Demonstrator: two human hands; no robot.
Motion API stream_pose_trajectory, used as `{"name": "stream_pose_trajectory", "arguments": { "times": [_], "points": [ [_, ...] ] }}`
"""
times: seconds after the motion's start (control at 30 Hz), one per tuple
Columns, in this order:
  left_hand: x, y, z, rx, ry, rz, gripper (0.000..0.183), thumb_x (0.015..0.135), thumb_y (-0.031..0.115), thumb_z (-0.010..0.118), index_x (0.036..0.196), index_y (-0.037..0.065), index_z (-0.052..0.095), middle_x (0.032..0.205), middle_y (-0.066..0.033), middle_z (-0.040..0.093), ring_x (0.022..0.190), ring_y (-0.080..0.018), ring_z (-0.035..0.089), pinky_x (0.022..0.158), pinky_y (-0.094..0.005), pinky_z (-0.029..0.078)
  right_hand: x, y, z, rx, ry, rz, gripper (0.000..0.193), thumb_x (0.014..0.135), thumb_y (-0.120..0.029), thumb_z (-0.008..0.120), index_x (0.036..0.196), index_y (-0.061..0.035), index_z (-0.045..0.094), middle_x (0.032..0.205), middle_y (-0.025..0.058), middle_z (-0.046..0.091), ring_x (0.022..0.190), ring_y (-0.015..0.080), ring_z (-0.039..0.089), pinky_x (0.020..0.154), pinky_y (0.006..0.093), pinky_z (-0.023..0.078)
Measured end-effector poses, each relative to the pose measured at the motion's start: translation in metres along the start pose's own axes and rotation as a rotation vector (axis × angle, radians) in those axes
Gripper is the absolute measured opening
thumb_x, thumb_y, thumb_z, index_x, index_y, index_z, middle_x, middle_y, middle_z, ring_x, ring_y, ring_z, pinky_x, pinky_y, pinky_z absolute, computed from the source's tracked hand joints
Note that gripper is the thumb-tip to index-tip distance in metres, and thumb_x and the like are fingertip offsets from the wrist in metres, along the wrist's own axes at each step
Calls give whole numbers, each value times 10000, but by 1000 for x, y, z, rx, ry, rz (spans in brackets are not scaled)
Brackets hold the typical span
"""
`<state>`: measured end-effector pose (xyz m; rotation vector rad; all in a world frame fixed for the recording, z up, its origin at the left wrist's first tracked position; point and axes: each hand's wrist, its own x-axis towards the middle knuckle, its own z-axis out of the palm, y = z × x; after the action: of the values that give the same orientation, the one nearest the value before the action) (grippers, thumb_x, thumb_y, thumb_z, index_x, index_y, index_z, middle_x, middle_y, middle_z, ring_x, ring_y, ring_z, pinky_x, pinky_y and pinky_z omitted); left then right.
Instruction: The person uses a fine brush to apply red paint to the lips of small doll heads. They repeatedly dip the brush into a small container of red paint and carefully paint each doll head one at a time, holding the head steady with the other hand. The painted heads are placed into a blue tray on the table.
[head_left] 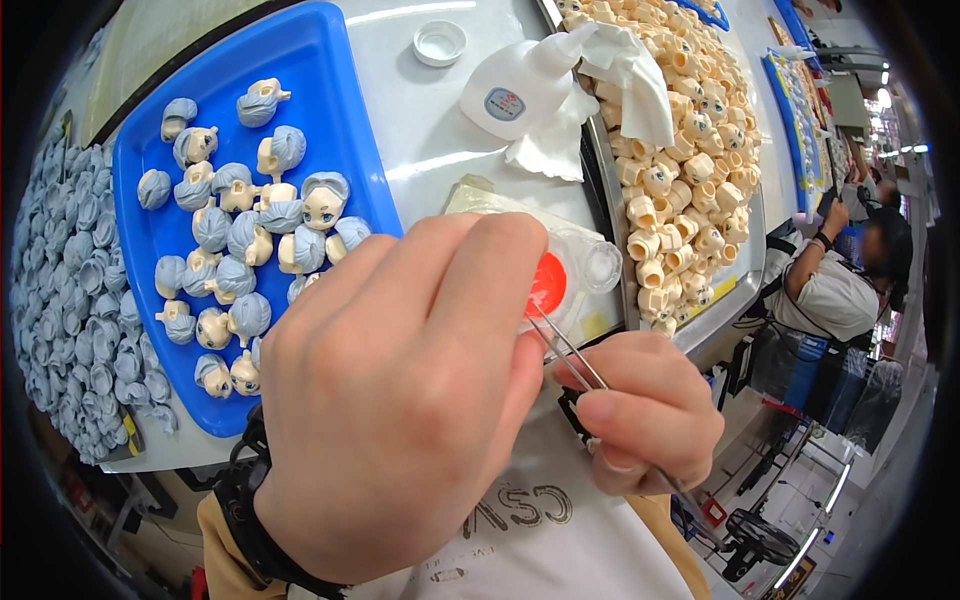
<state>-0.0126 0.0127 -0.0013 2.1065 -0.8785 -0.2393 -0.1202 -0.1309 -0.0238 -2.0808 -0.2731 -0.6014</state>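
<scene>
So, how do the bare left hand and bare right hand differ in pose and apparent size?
The bare left hand shows its broad back, hiding whatever it may hold; the bare right hand visibly grips thin silver metal tweezers. The left hand looks larger in view, the right hand smaller. Both have bent fingers.

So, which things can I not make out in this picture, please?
In the head view:
Anything inside the bare left hand: hidden by its own back and fingers.
Left part of the round, glossy red disc: covered by that hand.
Far end of the heap of small cream plastic doll heads: cut off by the top edge.
</scene>
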Motion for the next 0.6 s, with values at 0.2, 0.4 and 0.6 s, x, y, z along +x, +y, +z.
{"name": "stream_pose_trajectory", "arguments": {
  "times": [0.2,0.4,0.6],
  "points": [
    [0,0,0,-9,1,-4,368,616,-46,686,966,16,590,861,-112,640,724,-273,605,667,-325,480,12,-5,-13,52,-135,179,259,806,-131,685,1021,-3,618,899,161,622,689,254,610,563,311,487],
    [0,1,0,43,8,12,354,591,-49,678,929,20,599,842,-108,637,706,-276,605,646,-326,481,3,-2,1,-47,-47,43,313,705,-74,723,990,19,632,882,157,612,670,250,605,547,306,479],
    [0,1,2,49,25,-7,346,580,-47,682,910,23,603,832,-100,636,694,-273,600,638,-324,480,-2,-3,15,-147,42,-45,277,691,-58,724,938,38,641,870,164,604,644,247,603,532,323,490]
  ]
}}
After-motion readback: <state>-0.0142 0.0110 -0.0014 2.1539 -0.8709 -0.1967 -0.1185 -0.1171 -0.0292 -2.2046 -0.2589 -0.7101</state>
